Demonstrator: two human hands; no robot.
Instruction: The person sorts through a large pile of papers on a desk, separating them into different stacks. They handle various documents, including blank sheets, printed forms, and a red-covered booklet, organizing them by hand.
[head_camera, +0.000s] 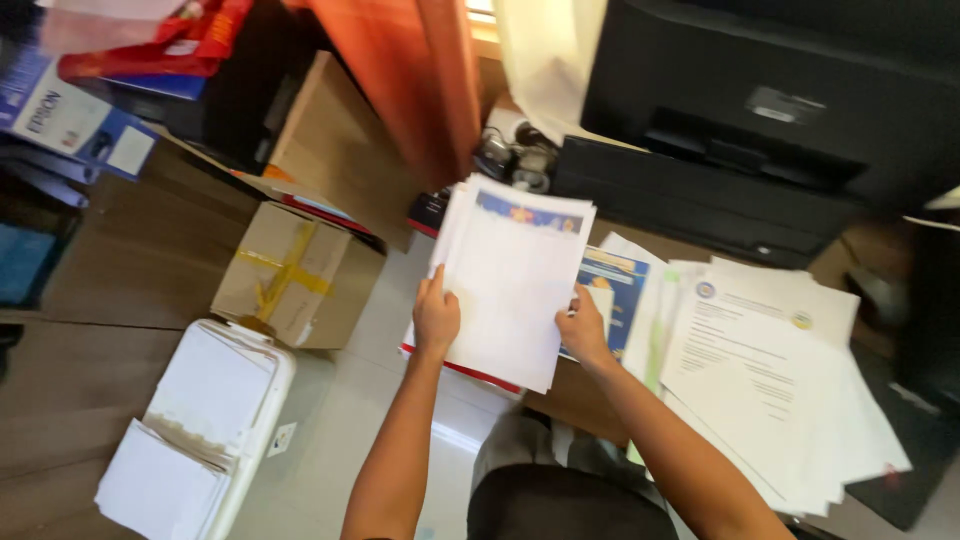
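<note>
Paper stack (512, 285), frame centre, pinched at both edges by left hand (436, 318) & right hand (583, 328). Loose grip could let sheets fan & slide to floor (340, 420).

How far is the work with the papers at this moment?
Done: a spread pile of printed sheets already lies on the desk at the right. In hand: the left hand and right hand hold a stack of white sheets by its lower edge, above a blue-printed sheet. Left: this stack is not put down; more paper sits in the white container.
</note>
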